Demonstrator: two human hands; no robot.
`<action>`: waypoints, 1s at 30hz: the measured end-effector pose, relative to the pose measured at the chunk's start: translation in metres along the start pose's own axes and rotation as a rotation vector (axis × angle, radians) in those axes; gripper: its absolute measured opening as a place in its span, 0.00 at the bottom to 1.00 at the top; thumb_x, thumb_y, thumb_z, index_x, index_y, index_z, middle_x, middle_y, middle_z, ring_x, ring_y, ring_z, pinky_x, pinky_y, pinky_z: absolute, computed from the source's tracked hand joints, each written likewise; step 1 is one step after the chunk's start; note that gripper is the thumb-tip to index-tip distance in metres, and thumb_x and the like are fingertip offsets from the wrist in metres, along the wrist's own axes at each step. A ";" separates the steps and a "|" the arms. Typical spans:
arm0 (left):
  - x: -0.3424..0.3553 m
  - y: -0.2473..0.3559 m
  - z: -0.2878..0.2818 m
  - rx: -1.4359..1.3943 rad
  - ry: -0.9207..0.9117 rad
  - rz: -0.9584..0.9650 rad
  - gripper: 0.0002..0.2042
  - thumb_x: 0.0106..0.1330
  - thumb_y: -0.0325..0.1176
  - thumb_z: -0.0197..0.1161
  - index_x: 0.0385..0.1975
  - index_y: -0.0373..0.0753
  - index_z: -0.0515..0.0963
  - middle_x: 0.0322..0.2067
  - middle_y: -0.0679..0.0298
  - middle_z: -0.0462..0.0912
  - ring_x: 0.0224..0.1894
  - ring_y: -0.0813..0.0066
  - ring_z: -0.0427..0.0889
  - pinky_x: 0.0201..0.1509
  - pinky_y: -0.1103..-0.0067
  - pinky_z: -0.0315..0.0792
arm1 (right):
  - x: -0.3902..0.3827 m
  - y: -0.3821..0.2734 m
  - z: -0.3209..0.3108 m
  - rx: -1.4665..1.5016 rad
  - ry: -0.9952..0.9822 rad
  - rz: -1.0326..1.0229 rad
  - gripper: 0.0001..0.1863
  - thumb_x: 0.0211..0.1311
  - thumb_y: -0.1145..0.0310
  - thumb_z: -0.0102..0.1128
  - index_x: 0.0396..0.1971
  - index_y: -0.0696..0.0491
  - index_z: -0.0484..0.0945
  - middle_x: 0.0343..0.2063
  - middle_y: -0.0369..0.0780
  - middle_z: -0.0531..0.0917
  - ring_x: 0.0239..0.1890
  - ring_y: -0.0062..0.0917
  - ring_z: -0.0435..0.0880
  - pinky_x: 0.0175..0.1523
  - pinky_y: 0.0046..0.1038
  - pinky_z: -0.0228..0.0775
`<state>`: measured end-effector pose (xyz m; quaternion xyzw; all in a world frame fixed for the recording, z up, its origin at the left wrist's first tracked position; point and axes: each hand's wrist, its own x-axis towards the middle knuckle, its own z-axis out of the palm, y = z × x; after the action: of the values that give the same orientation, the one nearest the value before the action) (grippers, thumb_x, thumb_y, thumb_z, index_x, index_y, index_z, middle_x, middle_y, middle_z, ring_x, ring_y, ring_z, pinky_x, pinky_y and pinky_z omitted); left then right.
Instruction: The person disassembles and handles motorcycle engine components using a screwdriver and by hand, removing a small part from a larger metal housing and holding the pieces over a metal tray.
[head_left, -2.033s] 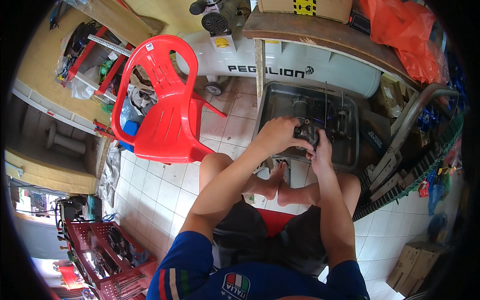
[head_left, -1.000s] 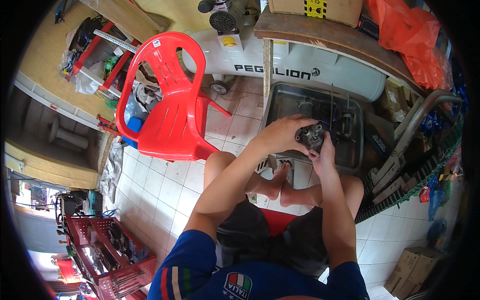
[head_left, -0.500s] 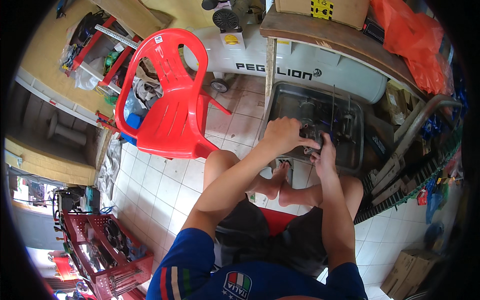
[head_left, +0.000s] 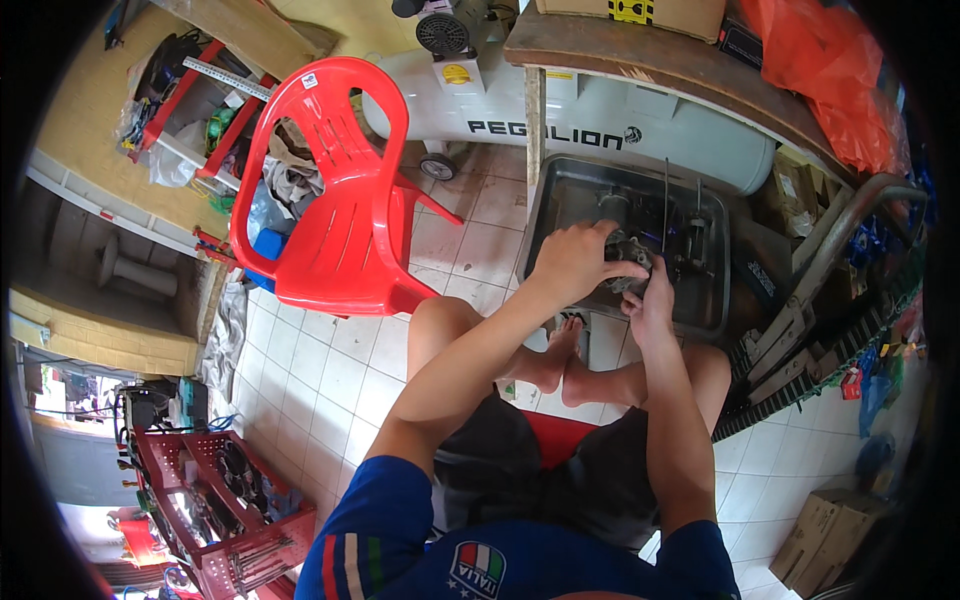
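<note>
Seated over a shallow grey metal tray on the white tiled floor, the person grips a small dark greasy metal engine part above the tray, left hand curled over it, right hand closed on its underside, red plastic chair nearby.

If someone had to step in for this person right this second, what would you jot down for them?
Left hand: wrapped over the top of a small dark metal engine part, gripping it.
Right hand: holds the same part from below, fingers on its side.
The part is held just above the metal tray on the tiled floor; more dark metal parts lie in the tray. A red plastic chair stands to the left.
Done: part lifted from the tray. What has been done to it is too small to tell.
Left: any work on the other parts in the tray.
</note>
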<state>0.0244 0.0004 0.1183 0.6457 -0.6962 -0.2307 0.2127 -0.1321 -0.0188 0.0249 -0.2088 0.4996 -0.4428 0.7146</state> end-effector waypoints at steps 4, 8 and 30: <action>-0.001 -0.007 0.005 0.002 0.035 -0.012 0.37 0.46 0.62 0.71 0.49 0.38 0.79 0.38 0.51 0.84 0.41 0.49 0.83 0.48 0.66 0.77 | -0.001 -0.002 0.001 -0.008 0.033 -0.001 0.17 0.68 0.52 0.47 0.46 0.47 0.76 0.26 0.32 0.77 0.15 0.17 0.68 0.17 0.23 0.58; 0.005 -0.026 0.006 -0.158 0.184 0.344 0.33 0.48 0.57 0.74 0.47 0.35 0.80 0.36 0.50 0.85 0.41 0.52 0.84 0.45 0.66 0.77 | -0.004 -0.004 0.007 0.033 0.003 -0.037 0.18 0.68 0.53 0.48 0.48 0.48 0.76 0.24 0.32 0.76 0.15 0.18 0.68 0.17 0.23 0.58; 0.006 -0.028 -0.008 -0.296 -0.043 0.428 0.41 0.42 0.49 0.78 0.58 0.36 0.72 0.50 0.48 0.78 0.52 0.50 0.79 0.58 0.67 0.71 | -0.002 -0.003 0.007 0.043 -0.004 -0.006 0.17 0.70 0.53 0.44 0.45 0.48 0.76 0.23 0.33 0.78 0.15 0.17 0.68 0.17 0.23 0.56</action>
<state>0.0511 -0.0077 0.1083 0.4405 -0.7800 -0.2934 0.3340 -0.1274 -0.0194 0.0316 -0.1958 0.4880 -0.4554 0.7184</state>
